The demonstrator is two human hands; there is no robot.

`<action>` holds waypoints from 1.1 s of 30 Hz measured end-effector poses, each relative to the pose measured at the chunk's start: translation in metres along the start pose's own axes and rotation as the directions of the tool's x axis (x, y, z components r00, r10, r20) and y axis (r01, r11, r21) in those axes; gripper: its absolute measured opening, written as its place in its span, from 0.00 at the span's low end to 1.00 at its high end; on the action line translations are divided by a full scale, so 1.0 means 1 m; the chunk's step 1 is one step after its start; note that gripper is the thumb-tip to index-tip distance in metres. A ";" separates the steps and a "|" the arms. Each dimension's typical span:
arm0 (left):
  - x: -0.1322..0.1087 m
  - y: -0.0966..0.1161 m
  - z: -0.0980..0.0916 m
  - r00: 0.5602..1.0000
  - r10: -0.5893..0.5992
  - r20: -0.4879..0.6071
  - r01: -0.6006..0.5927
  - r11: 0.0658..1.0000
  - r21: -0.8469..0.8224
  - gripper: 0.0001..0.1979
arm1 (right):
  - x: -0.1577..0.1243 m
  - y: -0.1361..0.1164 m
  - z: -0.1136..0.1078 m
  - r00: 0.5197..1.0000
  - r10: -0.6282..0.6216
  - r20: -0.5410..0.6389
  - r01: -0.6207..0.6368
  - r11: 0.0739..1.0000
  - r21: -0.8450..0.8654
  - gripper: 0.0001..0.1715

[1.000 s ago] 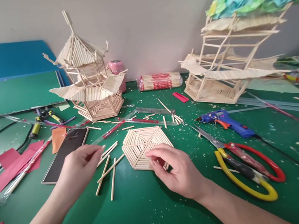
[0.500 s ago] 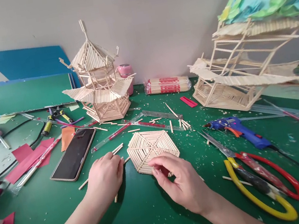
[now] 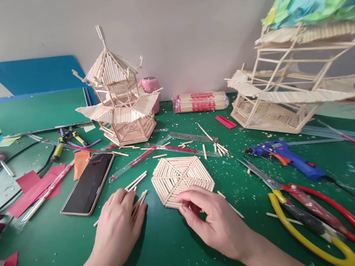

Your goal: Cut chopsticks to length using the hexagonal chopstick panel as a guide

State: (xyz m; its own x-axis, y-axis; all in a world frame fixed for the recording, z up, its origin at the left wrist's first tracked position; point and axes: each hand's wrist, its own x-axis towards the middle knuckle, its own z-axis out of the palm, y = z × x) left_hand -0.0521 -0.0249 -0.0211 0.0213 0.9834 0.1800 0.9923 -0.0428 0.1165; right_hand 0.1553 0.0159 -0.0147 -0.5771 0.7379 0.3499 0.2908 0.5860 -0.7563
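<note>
My left hand [image 3: 119, 221] rests on the green table, its thumb and fingers closed around several thin wooden sticks [image 3: 139, 203]. More sticks poke out past its fingertips. A flat polygonal panel [image 3: 181, 176] of wooden sticks, laid in wedges around a centre, lies between my hands. Over the panel's near edge, my right hand [image 3: 213, 220] is curled with thumb and index finger pinched. Whatever sits in that pinch, if anything, is hidden. One loose stick [image 3: 231, 204] lies just beyond the right knuckles.
A stick pagoda [image 3: 122, 115] stands at the back, a larger stick frame [image 3: 280, 92] at right. Scissors [image 3: 300, 207] and a blue glue gun [image 3: 284, 155] lie right; a phone [image 3: 88, 183] lies left. A packaged stick bundle [image 3: 200, 101] is by the wall.
My left hand has drawn back slightly toward me and gathered the sticks between thumb and fingers. My right hand has shifted a little, exposing a stick beside it. The view has moved slightly.
</note>
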 end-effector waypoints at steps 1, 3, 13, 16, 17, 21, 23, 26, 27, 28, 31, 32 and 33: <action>-0.002 -0.003 -0.001 1.000 -0.014 -0.018 0.014 1.000 -0.002 0.14 | 0.000 0.000 0.000 1.000 0.000 0.001 0.000 1.000 -0.001 0.10; -0.006 -0.007 -0.003 0.999 -0.039 -0.019 0.039 0.999 0.011 0.15 | 0.000 0.000 0.001 1.000 0.004 0.007 -0.004 1.000 -0.003 0.09; -0.006 -0.006 -0.002 0.996 -0.031 0.078 0.030 0.999 0.025 0.14 | -0.001 0.000 0.001 0.999 0.028 0.032 -0.028 1.000 -0.008 0.09; -0.002 -0.007 -0.004 0.991 -0.056 0.119 0.058 0.998 -0.019 0.14 | 0.000 0.000 0.001 0.999 0.032 0.035 -0.032 0.999 -0.003 0.09; -0.001 -0.007 -0.004 0.989 -0.069 0.129 0.074 0.997 -0.037 0.13 | 0.000 0.000 0.001 0.999 0.035 0.037 -0.035 0.999 -0.002 0.09; 0.002 -0.008 -0.005 0.980 -0.118 0.159 0.134 0.986 -0.095 0.12 | 0.000 0.000 0.002 0.998 0.046 0.044 -0.046 0.999 -0.001 0.09; 0.003 -0.009 -0.005 0.975 -0.131 0.178 0.153 0.981 -0.116 0.12 | 0.000 0.001 0.002 0.998 0.047 0.040 -0.047 0.999 0.003 0.08; 0.004 -0.009 -0.006 0.964 -0.130 0.231 0.170 0.973 -0.159 0.12 | 0.000 0.001 0.002 0.999 0.042 0.033 -0.042 0.999 0.014 0.08; 0.004 -0.009 -0.007 0.961 -0.121 0.249 0.166 0.971 -0.170 0.12 | 0.000 0.001 0.002 0.999 0.042 0.034 -0.042 0.999 0.017 0.08; 0.005 -0.009 -0.008 0.958 -0.106 0.265 0.157 0.972 -0.177 0.12 | 0.000 0.001 0.002 0.998 0.044 0.036 -0.044 0.999 0.019 0.08; 0.005 -0.007 -0.011 0.959 -0.042 0.280 0.087 0.985 -0.149 0.14 | -0.001 0.002 0.002 0.998 0.047 0.041 -0.047 0.999 0.015 0.08; 0.005 -0.006 -0.011 0.961 -0.014 0.277 0.052 0.990 -0.128 0.15 | -0.001 0.002 0.002 0.998 0.047 0.042 -0.047 0.999 0.014 0.08; 0.005 -0.005 -0.012 0.962 0.012 0.274 0.018 0.994 -0.105 0.16 | -0.002 0.002 0.002 0.998 0.047 0.043 -0.047 0.999 0.014 0.09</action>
State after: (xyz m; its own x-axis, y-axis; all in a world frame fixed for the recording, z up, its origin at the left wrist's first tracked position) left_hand -0.0585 -0.0222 -0.0094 0.0655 0.9935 -0.0935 0.9743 -0.0434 0.2211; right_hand 0.1549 0.0150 -0.0180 -0.5951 0.7494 0.2903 0.3071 0.5458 -0.7796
